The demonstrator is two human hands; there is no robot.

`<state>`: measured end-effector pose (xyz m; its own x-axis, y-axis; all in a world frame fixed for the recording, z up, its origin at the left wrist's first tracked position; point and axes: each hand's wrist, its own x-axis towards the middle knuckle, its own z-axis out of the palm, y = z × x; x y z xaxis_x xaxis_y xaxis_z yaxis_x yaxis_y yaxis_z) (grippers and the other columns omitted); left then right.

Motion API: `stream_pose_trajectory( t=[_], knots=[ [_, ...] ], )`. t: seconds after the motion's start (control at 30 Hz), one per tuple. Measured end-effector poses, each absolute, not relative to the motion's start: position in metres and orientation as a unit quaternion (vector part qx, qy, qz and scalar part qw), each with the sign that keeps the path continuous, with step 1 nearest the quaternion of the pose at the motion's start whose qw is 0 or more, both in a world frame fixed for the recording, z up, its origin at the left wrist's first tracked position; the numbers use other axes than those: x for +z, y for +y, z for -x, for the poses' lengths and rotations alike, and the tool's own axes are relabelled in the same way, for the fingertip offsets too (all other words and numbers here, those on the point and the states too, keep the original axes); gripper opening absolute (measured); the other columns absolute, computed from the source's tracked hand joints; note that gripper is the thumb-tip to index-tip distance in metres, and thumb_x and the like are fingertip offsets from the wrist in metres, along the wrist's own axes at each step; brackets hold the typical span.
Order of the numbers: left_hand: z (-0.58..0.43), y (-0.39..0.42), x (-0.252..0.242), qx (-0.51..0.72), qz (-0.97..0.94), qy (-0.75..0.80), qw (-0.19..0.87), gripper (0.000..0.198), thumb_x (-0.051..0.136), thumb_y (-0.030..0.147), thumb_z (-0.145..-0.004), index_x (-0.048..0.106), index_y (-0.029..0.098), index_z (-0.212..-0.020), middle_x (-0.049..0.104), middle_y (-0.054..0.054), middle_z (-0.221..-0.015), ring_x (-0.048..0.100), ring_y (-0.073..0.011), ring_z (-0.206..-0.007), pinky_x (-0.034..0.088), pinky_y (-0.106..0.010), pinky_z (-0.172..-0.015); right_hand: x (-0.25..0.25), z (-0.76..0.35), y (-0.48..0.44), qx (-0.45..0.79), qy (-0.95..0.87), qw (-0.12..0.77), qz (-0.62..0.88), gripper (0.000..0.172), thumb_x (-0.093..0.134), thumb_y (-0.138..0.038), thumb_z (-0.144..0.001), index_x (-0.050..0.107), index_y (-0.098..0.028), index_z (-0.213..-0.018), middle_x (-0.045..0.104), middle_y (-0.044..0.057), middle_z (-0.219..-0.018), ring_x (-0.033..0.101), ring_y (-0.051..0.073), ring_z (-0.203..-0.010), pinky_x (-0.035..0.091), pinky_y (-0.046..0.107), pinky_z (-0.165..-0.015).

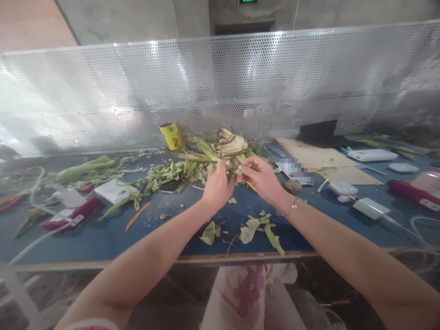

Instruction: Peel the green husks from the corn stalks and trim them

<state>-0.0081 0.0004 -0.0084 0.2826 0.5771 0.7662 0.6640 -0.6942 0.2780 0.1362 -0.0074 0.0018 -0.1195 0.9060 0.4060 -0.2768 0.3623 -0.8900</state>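
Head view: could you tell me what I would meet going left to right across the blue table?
Magenta tool, white box, orange strip, yellow cup, left hand, leafy stalks held by both hands, right hand, white charger.

Both hands — left hand and right hand — grip a bundle of green leafy stalks over the blue worktable, trimmed leaf scraps lying below — a yellow cup behind.
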Motion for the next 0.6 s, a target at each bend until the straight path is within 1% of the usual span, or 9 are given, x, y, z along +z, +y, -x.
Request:
stream_pose_trajectory(
  t=[0.07,0.13,0.2,0.27,0.37,0.5,0.6],
  knots=[
    [0.009,0.000,-0.008,-0.490,0.783,-0.379,0.061,0.026,0.048,0.020,-0.077,0.040,0.014,-0.101,0.060,-0.013,-0.093,0.059,-0.0217,-0.089,0.042,-0.037,-0.080,0.004,-0.136,-0.009,0.512,-0.549,0.605,0.265,0.023,0.068,-0.032,-0.068,0.050,-0.019,-0.075,0.058,-0.005,-0.060,0.059,0.008,-0.055,0.049,0.023,-0.058],
    [0.010,-0.002,-0.006,-0.496,0.780,-0.378,0.054,0.026,0.049,0.021,-0.077,0.042,0.015,-0.101,0.059,-0.012,-0.094,0.057,-0.0216,-0.089,0.041,-0.036,-0.081,0.006,-0.134,-0.013,0.511,-0.556,0.605,0.253,0.023,0.069,-0.031,-0.067,0.050,-0.019,-0.075,0.057,-0.005,-0.062,0.059,0.008,-0.057,0.049,0.023,-0.060],
    [0.010,-0.006,-0.003,-0.473,0.791,-0.386,0.033,0.023,0.047,0.018,-0.077,0.046,0.017,-0.100,0.060,-0.010,-0.092,0.057,-0.0210,-0.087,0.040,-0.035,-0.081,0.006,-0.134,-0.017,0.486,-0.581,0.605,0.245,0.022,0.068,-0.030,-0.068,0.050,-0.019,-0.075,0.056,-0.005,-0.066,0.058,0.008,-0.058,0.050,0.025,-0.062],
    [0.010,-0.010,0.000,-0.452,0.801,-0.394,0.006,0.020,0.045,0.016,-0.078,0.049,0.019,-0.098,0.060,-0.008,-0.093,0.056,-0.0205,-0.087,0.038,-0.034,-0.082,0.006,-0.134,-0.019,0.430,-0.615,0.610,0.254,0.020,0.067,-0.030,-0.069,0.051,-0.019,-0.076,0.056,-0.003,-0.070,0.057,0.009,-0.061,0.050,0.026,-0.063],
    [0.009,-0.011,0.002,-0.451,0.800,-0.395,-0.029,0.019,0.043,0.017,-0.080,0.052,0.021,-0.097,0.060,-0.007,-0.093,0.055,-0.0204,-0.089,0.037,-0.032,-0.083,0.002,-0.136,-0.015,0.360,-0.647,0.612,0.277,0.019,0.066,-0.030,-0.070,0.053,-0.019,-0.079,0.055,-0.002,-0.073,0.056,0.010,-0.064,0.049,0.026,-0.063],
    [0.010,-0.005,0.002,-0.445,0.801,-0.400,-0.024,0.019,0.043,0.021,-0.081,0.052,0.021,-0.097,0.056,-0.009,-0.096,0.052,-0.0222,-0.094,0.038,-0.033,-0.083,-0.005,-0.140,-0.002,0.400,-0.626,0.603,0.290,0.020,0.063,-0.032,-0.071,0.051,-0.019,-0.079,0.055,-0.003,-0.071,0.056,0.009,-0.060,0.049,0.025,-0.061],
    [0.012,-0.002,0.002,-0.420,0.800,-0.428,-0.020,0.021,0.044,0.022,-0.080,0.050,0.020,-0.100,0.055,-0.011,-0.100,0.052,-0.0245,-0.094,0.039,-0.034,-0.080,-0.006,-0.140,-0.001,0.345,-0.656,0.589,0.321,0.017,0.063,-0.032,-0.071,0.055,-0.018,-0.078,0.058,-0.001,-0.073,0.058,0.011,-0.064,0.048,0.026,-0.061]
  ],
)
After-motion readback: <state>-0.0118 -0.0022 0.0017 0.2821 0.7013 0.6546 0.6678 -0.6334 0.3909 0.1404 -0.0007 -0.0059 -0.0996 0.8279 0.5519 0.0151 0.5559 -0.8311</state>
